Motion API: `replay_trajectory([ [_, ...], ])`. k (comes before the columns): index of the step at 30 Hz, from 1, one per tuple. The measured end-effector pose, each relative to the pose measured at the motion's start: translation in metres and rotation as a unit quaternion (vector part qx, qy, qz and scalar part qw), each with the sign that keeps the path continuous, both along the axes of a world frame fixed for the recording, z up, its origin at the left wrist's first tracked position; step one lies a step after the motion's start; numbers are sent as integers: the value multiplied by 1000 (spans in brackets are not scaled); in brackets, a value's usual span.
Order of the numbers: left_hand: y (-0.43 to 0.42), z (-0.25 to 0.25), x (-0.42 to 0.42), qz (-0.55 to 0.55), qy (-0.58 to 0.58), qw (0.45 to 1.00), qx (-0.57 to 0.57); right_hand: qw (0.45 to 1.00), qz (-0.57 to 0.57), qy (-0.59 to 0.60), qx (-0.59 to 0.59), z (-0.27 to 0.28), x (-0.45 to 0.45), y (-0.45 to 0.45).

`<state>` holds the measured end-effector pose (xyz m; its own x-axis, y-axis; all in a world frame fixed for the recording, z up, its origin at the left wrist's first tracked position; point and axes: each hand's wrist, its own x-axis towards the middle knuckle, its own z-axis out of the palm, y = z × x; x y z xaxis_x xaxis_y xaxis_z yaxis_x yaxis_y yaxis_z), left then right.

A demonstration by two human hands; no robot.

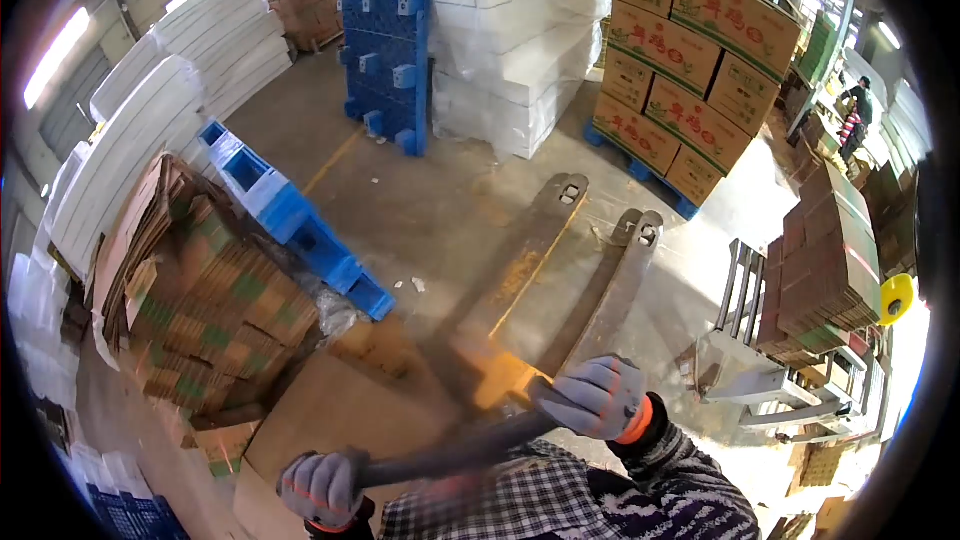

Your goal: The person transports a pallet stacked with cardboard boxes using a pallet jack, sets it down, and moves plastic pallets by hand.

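Note:
Both my hands wear grey gloves with orange trim and grip the dark handle [450, 455] of a pallet jack. At the handle's left end, my left hand [322, 490] is closed round it. My right hand [595, 398] closes on its right end, higher in view. Ahead of me the jack's two worn forks [535, 255] reach over the floor with nothing on them. Its yellow body [508, 380] is blurred and partly hidden behind the handle.
Printed cartons [690, 70] stand stacked on a blue pallet [640, 170] beyond the forks. Another blue pallet [385, 65] stands on edge by wrapped white blocks [515, 50]. Flattened cardboard [215, 310] leans against a tilted blue pallet [290, 210] at left. A metal frame [770, 390] is at right; a person [855, 120] stands farther off.

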<state>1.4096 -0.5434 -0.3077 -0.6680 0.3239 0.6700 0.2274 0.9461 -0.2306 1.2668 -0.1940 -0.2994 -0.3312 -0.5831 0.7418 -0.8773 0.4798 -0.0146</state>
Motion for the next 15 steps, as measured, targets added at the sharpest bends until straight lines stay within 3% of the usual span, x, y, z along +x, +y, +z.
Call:
replay_trajectory([
  [10,-36,-1,-128,0,72,997,-16,998,-50,-4,47,-12,-99,-35],
  [15,-36,6,-198,40,6,999,-1,998,-18,37,-52,-30,-215,-57],
])
